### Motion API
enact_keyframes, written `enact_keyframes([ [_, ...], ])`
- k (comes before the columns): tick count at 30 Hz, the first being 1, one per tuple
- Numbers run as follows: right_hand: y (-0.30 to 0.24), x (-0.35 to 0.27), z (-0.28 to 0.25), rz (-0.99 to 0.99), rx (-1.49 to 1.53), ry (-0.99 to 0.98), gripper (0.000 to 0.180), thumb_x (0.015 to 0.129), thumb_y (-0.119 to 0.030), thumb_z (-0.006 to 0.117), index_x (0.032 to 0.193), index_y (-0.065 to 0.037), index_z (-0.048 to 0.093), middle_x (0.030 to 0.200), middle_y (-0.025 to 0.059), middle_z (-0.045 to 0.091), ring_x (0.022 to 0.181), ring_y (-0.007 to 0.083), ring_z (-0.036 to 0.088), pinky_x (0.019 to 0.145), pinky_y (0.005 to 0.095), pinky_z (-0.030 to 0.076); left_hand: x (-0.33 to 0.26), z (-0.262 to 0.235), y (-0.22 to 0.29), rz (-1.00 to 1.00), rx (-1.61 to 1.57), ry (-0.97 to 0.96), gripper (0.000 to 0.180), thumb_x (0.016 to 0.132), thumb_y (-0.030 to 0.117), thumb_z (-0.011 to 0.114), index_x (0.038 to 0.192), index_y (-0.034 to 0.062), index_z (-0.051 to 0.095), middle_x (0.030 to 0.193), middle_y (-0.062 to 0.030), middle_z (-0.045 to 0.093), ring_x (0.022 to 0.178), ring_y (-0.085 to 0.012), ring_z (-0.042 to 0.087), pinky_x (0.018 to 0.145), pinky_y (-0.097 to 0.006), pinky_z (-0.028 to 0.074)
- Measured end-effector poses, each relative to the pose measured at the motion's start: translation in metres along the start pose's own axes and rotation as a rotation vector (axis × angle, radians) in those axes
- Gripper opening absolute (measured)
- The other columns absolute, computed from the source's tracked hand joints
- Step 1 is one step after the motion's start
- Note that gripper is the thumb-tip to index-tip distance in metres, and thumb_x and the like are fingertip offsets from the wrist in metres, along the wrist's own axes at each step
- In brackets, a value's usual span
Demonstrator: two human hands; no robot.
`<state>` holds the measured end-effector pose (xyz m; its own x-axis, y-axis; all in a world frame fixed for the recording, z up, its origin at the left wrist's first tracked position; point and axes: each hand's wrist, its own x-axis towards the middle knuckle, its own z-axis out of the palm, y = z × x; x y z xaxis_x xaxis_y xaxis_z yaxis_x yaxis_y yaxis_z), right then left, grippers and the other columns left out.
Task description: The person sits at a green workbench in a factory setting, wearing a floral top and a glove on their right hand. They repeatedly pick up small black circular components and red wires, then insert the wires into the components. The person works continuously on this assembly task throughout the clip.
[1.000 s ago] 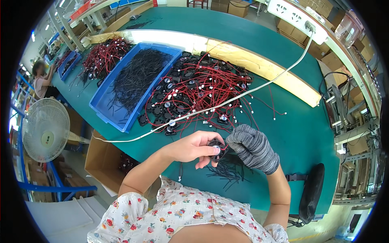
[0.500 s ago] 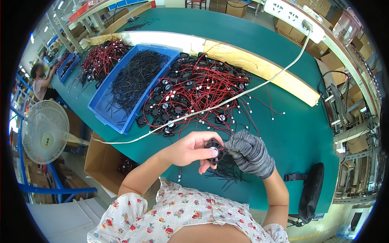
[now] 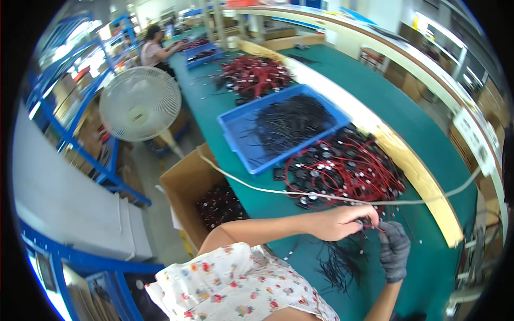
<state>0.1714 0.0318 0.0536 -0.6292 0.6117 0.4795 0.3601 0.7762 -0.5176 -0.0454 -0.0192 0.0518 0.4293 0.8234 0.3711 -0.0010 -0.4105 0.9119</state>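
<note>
My bare left hand (image 3: 342,222) and my grey-gloved right hand (image 3: 393,249) meet over the green table (image 3: 428,139), both pinching a small black part with a red wire (image 3: 373,227) between them. Just beyond my hands lies a heap of small black fans with red wires (image 3: 342,171). Under my right hand lies a bunch of loose black ties (image 3: 342,262).
A blue tray (image 3: 241,144) holds black ties. A white cable (image 3: 257,187) crosses the table. A cardboard box (image 3: 187,184) with parts stands to my left, a white fan (image 3: 140,104) beyond it. More red-wired parts (image 3: 254,75) and a seated person (image 3: 155,48) are farther along.
My head has turned left, so the box, the fan and the aisle now show. My hands stay together on the small part.
</note>
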Motion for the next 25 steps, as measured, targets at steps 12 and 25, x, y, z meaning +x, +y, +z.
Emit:
enact_keyframes([
  [12,0.019,0.022,0.019,-0.038,0.044,-0.078,0.017,0.075,0.002,0.058,0.091,-0.002,0.06,0.086,0.0134,0.059,0.078,0.0276,0.058,0.071,0.033,0.047,-0.009,0.011,0.02,-0.062,0.27,0.274,0.03,0.075,0.017,0.065,0.088,0.0037,0.041,0.069,-0.0086,0.049,0.052,-0.0183,0.048,0.047,-0.034,0.036],
  [25,0.043,0.025,0.032,-0.117,-0.033,0.119,0.019,0.079,-0.004,0.058,0.097,-0.004,0.062,0.09,0.0102,0.063,0.085,0.0239,0.059,0.079,0.0344,0.046,-0.017,0.003,0.031,-0.008,0.415,0.295,0.025,0.074,0.01,0.061,0.089,0.0055,0.04,0.073,-0.0097,0.053,0.056,-0.0265,0.052,0.052,-0.037,0.038],
])
